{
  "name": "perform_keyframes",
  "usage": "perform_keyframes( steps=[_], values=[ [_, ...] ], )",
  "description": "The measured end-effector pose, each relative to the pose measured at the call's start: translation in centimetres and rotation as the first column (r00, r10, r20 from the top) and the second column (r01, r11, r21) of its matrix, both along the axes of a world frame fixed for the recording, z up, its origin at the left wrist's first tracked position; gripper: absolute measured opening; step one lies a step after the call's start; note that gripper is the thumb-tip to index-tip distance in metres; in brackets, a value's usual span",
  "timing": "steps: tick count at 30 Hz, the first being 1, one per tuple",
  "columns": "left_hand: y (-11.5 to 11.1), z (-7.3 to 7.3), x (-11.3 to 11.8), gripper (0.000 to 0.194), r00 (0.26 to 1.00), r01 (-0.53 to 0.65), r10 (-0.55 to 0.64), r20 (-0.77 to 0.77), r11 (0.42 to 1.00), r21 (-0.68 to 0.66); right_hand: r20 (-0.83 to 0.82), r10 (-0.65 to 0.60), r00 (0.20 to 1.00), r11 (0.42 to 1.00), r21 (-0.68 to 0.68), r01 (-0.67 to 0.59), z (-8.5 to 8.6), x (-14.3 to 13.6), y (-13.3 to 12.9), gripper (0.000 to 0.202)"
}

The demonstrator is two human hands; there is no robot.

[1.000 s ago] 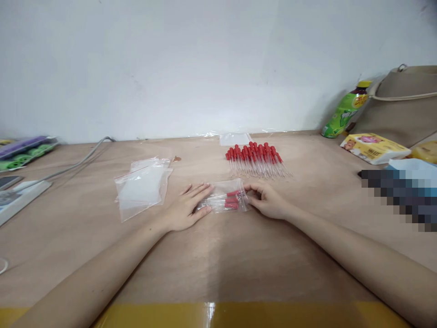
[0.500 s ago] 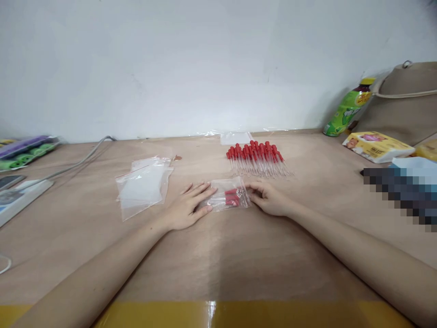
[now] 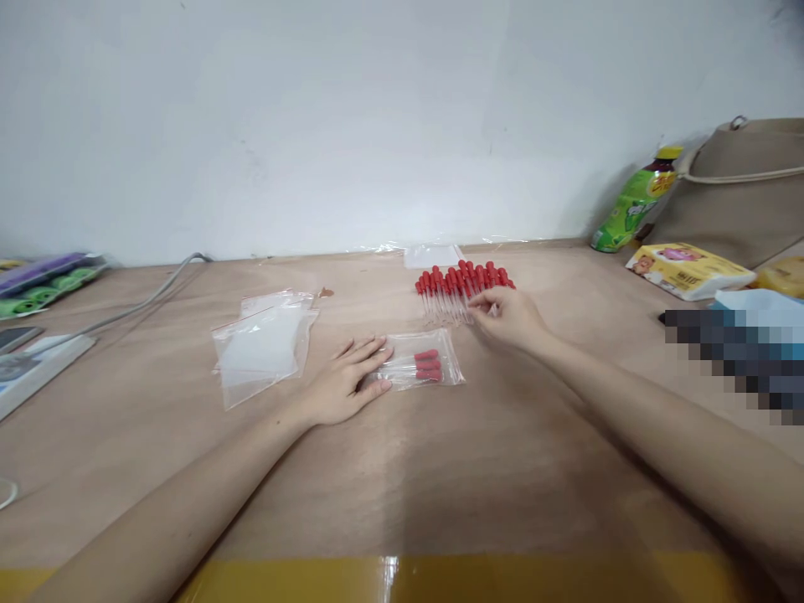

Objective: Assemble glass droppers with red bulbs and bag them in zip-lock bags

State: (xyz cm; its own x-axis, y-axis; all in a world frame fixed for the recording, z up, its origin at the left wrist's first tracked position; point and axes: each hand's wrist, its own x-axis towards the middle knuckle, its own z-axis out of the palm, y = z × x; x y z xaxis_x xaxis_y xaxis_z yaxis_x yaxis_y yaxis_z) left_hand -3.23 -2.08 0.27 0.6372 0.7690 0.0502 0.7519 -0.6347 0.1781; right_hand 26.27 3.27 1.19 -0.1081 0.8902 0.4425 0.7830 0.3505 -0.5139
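A clear zip bag (image 3: 408, 342) lies flat on the table with three red-bulbed droppers (image 3: 428, 366) inside, their bulbs toward the right end. My left hand (image 3: 344, 381) rests on the bag's left part, palm down and fingers spread. Beyond the bag is a cluster of more red-bulbed droppers (image 3: 449, 289), laid side by side with the bulbs away from me. My right hand (image 3: 510, 316) is at this cluster's right side, thumb and fingers drawn together over the thin stems. Whether a dropper is between those fingertips is hidden.
Flat clear zip bags (image 3: 260, 347) lie left of my left hand. A white packet (image 3: 433, 255) is by the wall. To the right are a green drink bottle (image 3: 637, 201), a yellow tissue pack (image 3: 688, 270) and a beige bag (image 3: 747, 193). A grey cable (image 3: 147, 293) runs at the left.
My right hand has moved off the bag's right end, forward and right to the dropper cluster. The bag's end now lies flat; my left hand has stayed in place.
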Motion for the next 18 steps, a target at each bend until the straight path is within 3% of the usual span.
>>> perform_keyframes(
  steps=[3,8,13,18],
  values=[
    [0.0,0.0,0.0,0.056,1.000,0.002,-0.002,0.013,1.000,-0.007,0.041,-0.172,0.984,0.985,0.013,0.172,1.3,0.2,3.7,0.020],
    [0.1,0.0,-0.1,0.055,0.999,-0.003,0.004,0.036,1.000,-0.019,0.187,-0.327,0.926,0.945,0.096,0.314,2.1,-0.6,8.3,0.039],
    [-0.1,0.1,-0.1,0.051,0.999,-0.012,0.013,0.029,1.000,-0.027,0.204,-0.298,0.932,0.951,-0.025,0.309,2.0,-0.7,10.0,0.028],
    [-0.2,0.2,0.0,0.050,1.000,-0.008,0.009,0.030,0.999,-0.031,-0.055,-0.253,0.966,0.966,-0.073,0.249,2.8,-0.1,10.5,0.021]
  ],
)
